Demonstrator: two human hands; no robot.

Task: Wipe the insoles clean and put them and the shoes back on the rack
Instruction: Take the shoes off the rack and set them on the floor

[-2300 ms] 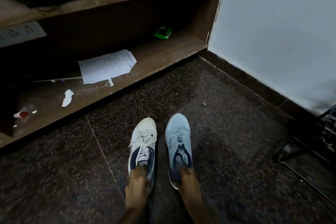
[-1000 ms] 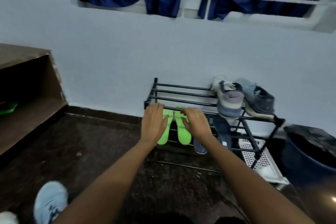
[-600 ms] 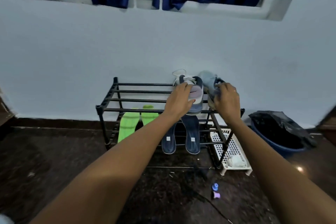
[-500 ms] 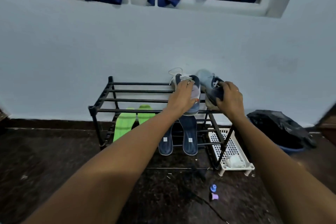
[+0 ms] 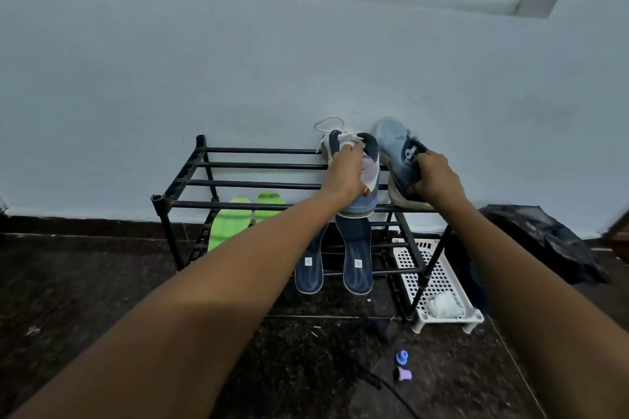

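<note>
While both bare arms stretch forward, the left hand [image 5: 343, 173] grips the white and navy sneaker with loose white laces [image 5: 370, 177], its fingers [image 5: 354, 150] curled over the collar and into the opening. Beside it, the right hand [image 5: 434, 180] grasps the light blue mesh sneaker [image 5: 394, 143] at the heel, fingers clenched round the dark collar and thumb against the pale sole. Both shoes sit at the right end of the top tier of the black metal shoe rack [image 5: 238, 184], toes pointing at the pale wall [image 5: 306, 71]; the blue one is tilted on its side so that its sole shows, and the two sneakers lie just beside each other.

Under that tier, two lime-green foam insoles [image 5: 228, 224] lean side by side at the left, partly hidden by the left forearm. Two navy blue insoles [image 5: 355, 258] lean near the middle, each with a small pale label, their lower ends hanging past the front bar of the lower tier.

Just right of the rack, a white perforated plastic tray [image 5: 439, 269] stands on the dark speckled stone floor [image 5: 85, 282] with a crumpled white cloth [image 5: 442, 303] in it. A dark plastic bag [image 5: 544, 241] lies farther right. Nearer the camera, a small blue cap [image 5: 402, 356] and a small purple cap [image 5: 404, 374] rest on the floor.
</note>
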